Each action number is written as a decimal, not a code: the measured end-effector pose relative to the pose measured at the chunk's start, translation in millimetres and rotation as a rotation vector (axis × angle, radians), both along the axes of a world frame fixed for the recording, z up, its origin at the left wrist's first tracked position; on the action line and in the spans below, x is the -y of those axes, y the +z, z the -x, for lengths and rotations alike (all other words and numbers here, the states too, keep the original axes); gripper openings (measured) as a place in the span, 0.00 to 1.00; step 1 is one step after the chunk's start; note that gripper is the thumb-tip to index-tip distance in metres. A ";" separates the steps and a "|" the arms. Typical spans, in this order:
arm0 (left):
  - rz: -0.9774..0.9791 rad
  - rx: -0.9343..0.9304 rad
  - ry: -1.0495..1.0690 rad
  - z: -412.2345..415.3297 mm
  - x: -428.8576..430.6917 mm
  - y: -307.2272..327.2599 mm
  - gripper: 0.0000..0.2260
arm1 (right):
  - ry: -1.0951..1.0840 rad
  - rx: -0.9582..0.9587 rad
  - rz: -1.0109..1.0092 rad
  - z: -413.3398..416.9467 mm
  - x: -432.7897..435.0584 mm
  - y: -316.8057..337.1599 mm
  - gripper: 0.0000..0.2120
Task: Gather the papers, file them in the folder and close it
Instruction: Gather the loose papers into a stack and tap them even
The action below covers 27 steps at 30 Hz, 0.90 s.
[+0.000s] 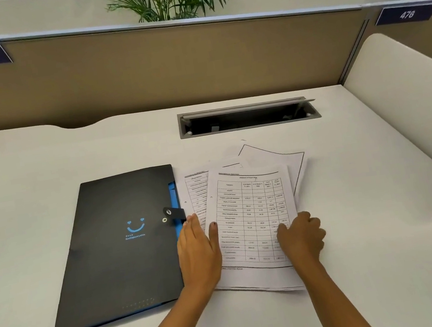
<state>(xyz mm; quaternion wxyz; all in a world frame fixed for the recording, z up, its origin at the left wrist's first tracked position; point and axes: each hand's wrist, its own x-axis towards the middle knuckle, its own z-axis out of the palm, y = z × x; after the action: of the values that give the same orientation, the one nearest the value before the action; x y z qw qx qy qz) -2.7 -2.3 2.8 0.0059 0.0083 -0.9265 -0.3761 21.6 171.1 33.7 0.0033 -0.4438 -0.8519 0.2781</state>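
Observation:
A black folder (115,250) with a blue smiley print lies closed on the white desk, its snap strap at the right edge. Right beside it lie several printed papers (251,214), fanned and overlapping, the top sheet showing a table. My left hand (197,251) rests flat on the left edge of the papers, fingers together, close to the folder's right edge. My right hand (300,237) sits on the right edge of the top sheet with fingers curled; whether it pinches the sheet is unclear.
An open cable slot (248,117) is sunk into the desk (39,163) behind the papers. A tan partition (154,68) closes the back, with plants behind it. A white side divider (407,93) rises on the right.

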 end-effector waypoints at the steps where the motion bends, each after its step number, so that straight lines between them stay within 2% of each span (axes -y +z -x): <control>1: -0.003 0.002 -0.010 0.5 0.9 0.8 0.34 | -0.004 0.008 -0.023 4.5 1.0 -1.4 0.21; 6: -0.080 0.039 -0.015 3.2 2.7 0.0 0.34 | -0.055 -0.047 0.019 31.5 7.9 -2.3 0.24; 13: -0.205 0.051 0.006 5.2 1.9 2.8 0.32 | -0.092 -0.022 0.181 57.8 4.7 13.5 0.33; 19: -0.297 0.042 0.036 4.7 -0.9 7.1 0.30 | -0.014 -0.049 0.348 56.7 -3.6 5.3 0.20; 22: -0.357 0.036 0.055 5.3 -0.7 9.8 0.29 | 0.073 -0.164 0.423 49.6 -10.3 -1.2 0.23; 24: -0.398 0.037 0.069 5.7 0.0 10.7 0.29 | 0.116 -0.242 0.480 42.5 -15.4 -1.9 0.22; 27: -0.411 0.019 0.103 8.6 -0.1 10.3 0.27 | 0.161 -0.324 0.440 30.5 -26.9 2.7 0.21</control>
<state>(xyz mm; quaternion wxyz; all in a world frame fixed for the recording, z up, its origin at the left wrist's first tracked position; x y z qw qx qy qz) -11.3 -2.3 13.1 0.0146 0.0604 -0.8288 -0.5561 -8.9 198.0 36.4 0.0210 -0.3144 -0.7918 0.5232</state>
